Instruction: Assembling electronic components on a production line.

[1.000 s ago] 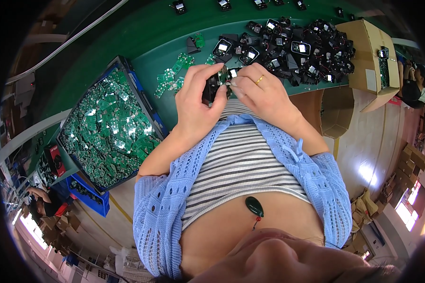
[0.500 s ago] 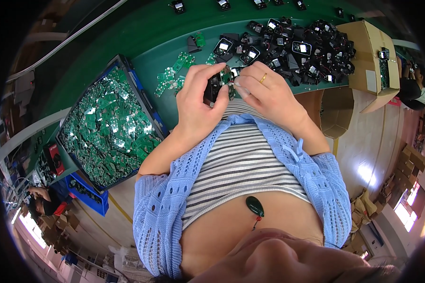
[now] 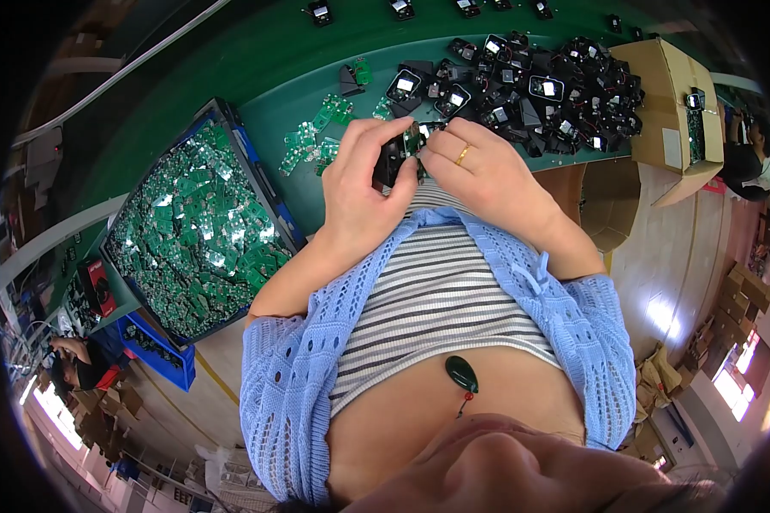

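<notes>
Near the bench's front edge, my left hand (image 3: 351, 188) is wrapped round a black plastic housing (image 3: 387, 162), thumb on the near side and fingers on the far side. A small green circuit board (image 3: 413, 141) shows at the right side of that housing, by the left fingertips. Against the board's right edge, my right hand (image 3: 483, 171) has its fingers curled and pinched together. Whatever lies between those fingertips is hidden by them. Several loose green circuit boards (image 3: 301, 147) lie on the bench just left of and beyond my left hand.
A dark tray (image 3: 252, 154) heaped with green boards stands at left. Black housings (image 3: 522, 98) with wires are piled at far right, beside an open cardboard box (image 3: 659, 141). A blue bin (image 3: 171, 368) is lower left. More housings (image 3: 402, 8) line the far side.
My right fingers have curled in more tightly and shifted slightly at the board's edge. The left hand keeps its grip on the housing, with its fingers and the housing slightly tilted.
</notes>
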`<state>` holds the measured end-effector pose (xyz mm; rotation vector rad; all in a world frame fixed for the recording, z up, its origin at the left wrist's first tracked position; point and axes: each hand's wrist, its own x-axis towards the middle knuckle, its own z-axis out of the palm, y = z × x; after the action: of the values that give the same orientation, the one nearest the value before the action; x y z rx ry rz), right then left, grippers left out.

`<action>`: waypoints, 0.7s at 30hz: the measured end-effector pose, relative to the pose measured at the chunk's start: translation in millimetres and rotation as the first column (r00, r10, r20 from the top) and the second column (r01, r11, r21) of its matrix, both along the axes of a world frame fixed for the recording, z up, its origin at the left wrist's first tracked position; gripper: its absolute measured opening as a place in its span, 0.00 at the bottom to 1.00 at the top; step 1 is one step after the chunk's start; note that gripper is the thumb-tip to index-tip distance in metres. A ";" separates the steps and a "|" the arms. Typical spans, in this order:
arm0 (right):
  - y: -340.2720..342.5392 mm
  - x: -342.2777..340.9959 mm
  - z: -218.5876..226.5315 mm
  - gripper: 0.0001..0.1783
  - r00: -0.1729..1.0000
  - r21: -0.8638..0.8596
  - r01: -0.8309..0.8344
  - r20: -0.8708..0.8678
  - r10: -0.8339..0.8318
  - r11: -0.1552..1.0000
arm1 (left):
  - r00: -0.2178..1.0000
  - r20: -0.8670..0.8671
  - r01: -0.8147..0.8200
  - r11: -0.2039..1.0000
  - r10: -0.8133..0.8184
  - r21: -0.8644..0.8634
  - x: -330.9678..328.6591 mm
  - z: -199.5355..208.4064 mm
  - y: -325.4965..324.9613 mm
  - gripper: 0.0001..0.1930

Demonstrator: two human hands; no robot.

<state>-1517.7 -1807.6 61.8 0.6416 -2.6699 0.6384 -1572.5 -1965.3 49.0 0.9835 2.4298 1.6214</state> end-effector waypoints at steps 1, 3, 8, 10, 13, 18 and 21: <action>-0.6 -0.9 0.4 0.10 1.000 -0.003 -0.010 -0.019 0.010 1.000 | 1.000 0.001 0.001 1.000 -0.001 0.000 0.1 -0.3 0.1 0.18; -0.9 -0.8 -3.8 0.09 1.000 -0.088 0.030 -0.004 -0.031 0.996 | 0.997 0.068 -0.032 0.999 0.030 0.028 0.4 -1.7 -0.5 0.17; 0.0 0.8 -15.5 0.09 0.988 -0.392 0.126 0.130 -0.081 0.911 | 0.993 0.121 -0.012 0.996 0.001 0.092 2.8 -3.9 -2.0 0.17; -0.4 2.1 -12.8 0.09 0.938 -0.558 0.259 0.340 -0.067 0.788 | 0.994 0.106 0.011 0.994 -0.023 0.111 1.6 -2.2 -2.0 0.17; 1.1 1.8 -3.8 0.10 0.833 -0.586 0.395 0.553 -0.006 0.707 | 0.992 -0.058 0.118 0.987 -0.113 0.105 -1.4 -4.7 -3.7 0.17; -10.0 -5.2 -15.4 0.12 0.905 -0.528 0.330 0.413 -0.102 0.782 | 0.998 0.016 0.058 0.988 -0.061 0.140 -2.1 -18.1 -1.0 0.17; -10.9 -6.8 -26.6 0.12 0.916 -0.508 0.329 0.377 -0.138 0.796 | 0.967 0.254 -0.023 0.986 -0.020 0.163 0.2 -30.4 -3.5 0.17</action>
<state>-1524.5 -1818.5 35.2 0.0280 -2.5582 1.4840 -1572.3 -1968.8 18.6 0.7357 2.1582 1.8451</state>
